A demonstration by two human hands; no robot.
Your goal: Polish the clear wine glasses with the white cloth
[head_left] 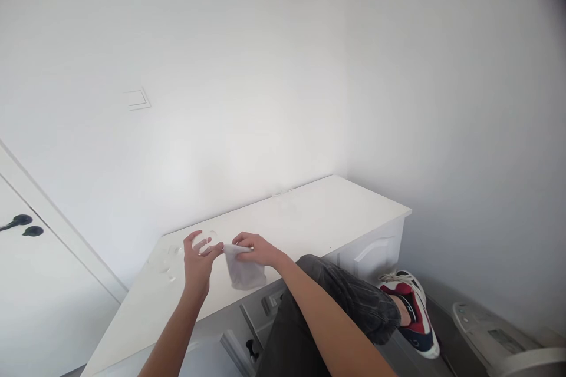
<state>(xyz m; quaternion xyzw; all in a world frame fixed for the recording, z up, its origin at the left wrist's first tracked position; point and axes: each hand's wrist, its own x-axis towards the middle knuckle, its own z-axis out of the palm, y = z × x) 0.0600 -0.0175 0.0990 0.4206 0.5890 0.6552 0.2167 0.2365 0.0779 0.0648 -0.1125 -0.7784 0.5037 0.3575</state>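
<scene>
My left hand (198, 259) is curled round a clear, rounded vessel (212, 239) that looks like glass; its exact kind is hard to make out. The thumb of that hand touches the upper corner of a pale grey cloth (247, 274). From the other side my right hand (256, 248) grips the cloth near its top edge, and the rest hangs down over the front part of the white cabinet top (305, 218). Left of my left hand, several clear glass-like items (171, 268) stand on the same surface, faint against the white.
Two small clear items (283, 192) lie by the wall at the back edge. My raised leg (349, 294) crosses the cabinet's front, with a red, white and navy shoe (418, 321). A grey-white appliance (499, 336) stands at lower right. A door handle (20, 221) is at left.
</scene>
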